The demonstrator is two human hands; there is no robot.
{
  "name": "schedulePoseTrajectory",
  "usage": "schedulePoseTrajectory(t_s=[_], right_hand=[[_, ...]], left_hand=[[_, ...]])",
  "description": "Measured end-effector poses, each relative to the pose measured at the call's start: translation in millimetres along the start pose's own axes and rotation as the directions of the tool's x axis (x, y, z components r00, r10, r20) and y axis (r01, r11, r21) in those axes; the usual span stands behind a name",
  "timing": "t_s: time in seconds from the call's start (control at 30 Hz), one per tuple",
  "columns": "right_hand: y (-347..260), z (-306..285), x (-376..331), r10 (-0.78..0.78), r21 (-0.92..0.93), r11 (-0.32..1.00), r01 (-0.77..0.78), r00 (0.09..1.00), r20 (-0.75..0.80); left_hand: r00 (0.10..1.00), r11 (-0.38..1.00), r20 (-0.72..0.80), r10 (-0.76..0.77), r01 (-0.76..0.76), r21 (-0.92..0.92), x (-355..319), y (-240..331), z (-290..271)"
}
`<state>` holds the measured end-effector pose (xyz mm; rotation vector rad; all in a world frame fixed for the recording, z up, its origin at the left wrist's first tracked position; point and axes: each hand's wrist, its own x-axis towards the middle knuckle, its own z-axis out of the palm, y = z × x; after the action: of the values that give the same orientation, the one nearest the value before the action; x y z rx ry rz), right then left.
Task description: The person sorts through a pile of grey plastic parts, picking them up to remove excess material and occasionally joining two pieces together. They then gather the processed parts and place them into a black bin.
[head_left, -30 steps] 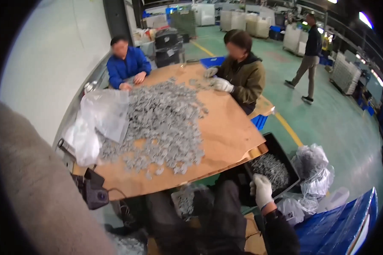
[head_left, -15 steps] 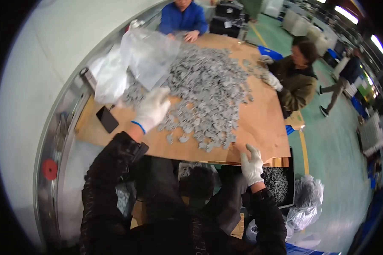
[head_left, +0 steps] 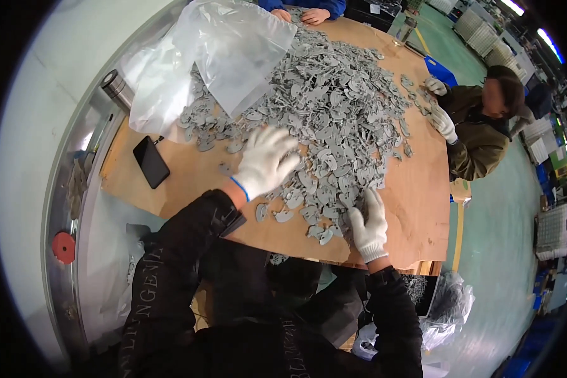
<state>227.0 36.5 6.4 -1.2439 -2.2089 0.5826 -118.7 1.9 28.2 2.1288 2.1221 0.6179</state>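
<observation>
A broad heap of small flat grey parts point(head_left: 340, 107) covers the middle of the brown tabletop point(head_left: 416, 201). My left hand point(head_left: 268, 160), in a white knitted glove with a blue cuff edge, is spread over the heap's near left side, with loose parts around it. At the near right edge of the heap is my right hand point(head_left: 370, 228), also gloved. Its thumb stands apart from the fingers, which point away from me beside the parts. Neither hand visibly grips a part. Whether the left palm touches the parts beneath is hidden.
A clear plastic bag point(head_left: 242, 53) lies over the heap's far left. Nearby are a black phone point(head_left: 151, 162) and a steel flask point(head_left: 118, 89). One gloved co-worker point(head_left: 479, 129) handles parts at right; another's bare hands point(head_left: 314, 16) rest at the far edge. A bin of small parts point(head_left: 416, 286) sits below.
My left hand has moved right, along the heap's near side, with its fingers now spread. The right hand has come from the table's near edge up beside the parts. The view has shifted.
</observation>
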Motion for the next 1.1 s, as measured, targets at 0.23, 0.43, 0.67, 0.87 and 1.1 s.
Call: schedulePoseTrajectory(t_s=[0.23,0.43,0.67,0.87,1.1], right_hand=[[18,8,-5,0.049,0.117,0.993,-0.024,0.975,-0.216],[15,7,-1,0.053,0.120,0.992,-0.030,0.978,-0.200],[11,6,1,0.109,0.180,0.981,-0.074,0.976,-0.190],[11,11,-1,0.105,0.152,0.985,-0.075,0.974,-0.199],[11,10,1,0.199,0.267,0.954,-0.136,0.953,-0.228]], left_hand=[[0.928,0.941,-0.185,-0.322,0.335,0.042,134,10,10],[0.998,0.999,0.061,0.022,-0.019,-0.048,134,-13,22],[0.950,0.777,0.290,-0.115,0.268,-0.570,114,-40,-8],[0.982,0.952,0.088,-0.169,0.186,-0.242,112,-84,-8],[0.862,0.538,0.388,-0.325,0.506,-0.674,135,-67,-29]])
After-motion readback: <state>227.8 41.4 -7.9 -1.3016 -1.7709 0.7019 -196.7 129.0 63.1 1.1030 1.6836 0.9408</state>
